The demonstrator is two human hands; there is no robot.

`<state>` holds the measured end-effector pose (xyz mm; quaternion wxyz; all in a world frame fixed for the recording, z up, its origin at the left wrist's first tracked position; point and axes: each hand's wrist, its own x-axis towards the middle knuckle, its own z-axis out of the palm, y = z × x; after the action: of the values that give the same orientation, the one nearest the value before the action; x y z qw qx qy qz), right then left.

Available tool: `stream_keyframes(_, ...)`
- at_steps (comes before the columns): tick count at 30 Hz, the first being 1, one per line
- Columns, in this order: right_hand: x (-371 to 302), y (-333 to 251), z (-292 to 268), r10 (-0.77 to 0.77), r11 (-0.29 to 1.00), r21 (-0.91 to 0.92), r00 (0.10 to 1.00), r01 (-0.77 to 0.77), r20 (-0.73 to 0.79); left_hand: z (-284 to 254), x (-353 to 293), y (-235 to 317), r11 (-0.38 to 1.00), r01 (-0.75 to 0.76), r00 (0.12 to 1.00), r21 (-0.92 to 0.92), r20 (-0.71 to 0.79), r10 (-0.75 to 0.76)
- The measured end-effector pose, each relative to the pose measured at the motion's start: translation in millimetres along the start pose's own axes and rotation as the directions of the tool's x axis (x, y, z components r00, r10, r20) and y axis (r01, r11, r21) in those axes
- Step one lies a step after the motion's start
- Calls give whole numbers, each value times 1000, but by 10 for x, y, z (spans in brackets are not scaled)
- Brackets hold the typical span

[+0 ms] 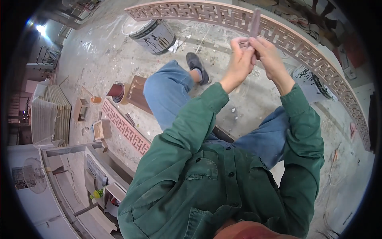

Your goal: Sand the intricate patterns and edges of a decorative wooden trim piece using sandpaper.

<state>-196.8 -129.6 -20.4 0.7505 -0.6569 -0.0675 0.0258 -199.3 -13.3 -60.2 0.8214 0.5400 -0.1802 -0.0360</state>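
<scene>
Both hands meet in front of me, over the near edge of a long pale wooden fretwork panel [191,11]. A narrow, flat pinkish-grey strip [255,23] stands up from between the fingers; its exact kind is not clear. My left hand [240,63] is closed, fingertips pinching around the strip's lower end. Beside it my right hand [271,59] is closed too, thumb and fingers pressed on the same end. The fingers hide that end. The panel, cut with an angular maze-like pattern, arcs across the far side and down the right.
Paint buckets stand under the panel, one bucket [154,38] left and another bucket [312,83] right. A reddish fretwork piece [125,129] lies on the floor at left, near a brown box [139,93] and a small wooden box [102,129]. A wooden frame [65,149] fills the lower left.
</scene>
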Motion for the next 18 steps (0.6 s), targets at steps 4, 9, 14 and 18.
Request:
stream_keyframes(4,57,-101,-127,51,997,65,963,-35,-266,26,-150,-84,997,-23,993,72,119,14)
stream_keyframes(9,312,-417,-266,-30,999,-23,999,31,36,-1008,-944,-1795,721,129,870,681,271,-412)
stream_keyframes(14,152,300,-664,167,791,-578,980,-199,-108,-429,-1655,-1795,330,-76,172,941,338,-925)
stream_keyframes(18,189,611,-551,378,750,-647,891,-135,252,-778,-1848,-2131,352,-35,131,935,354,-926)
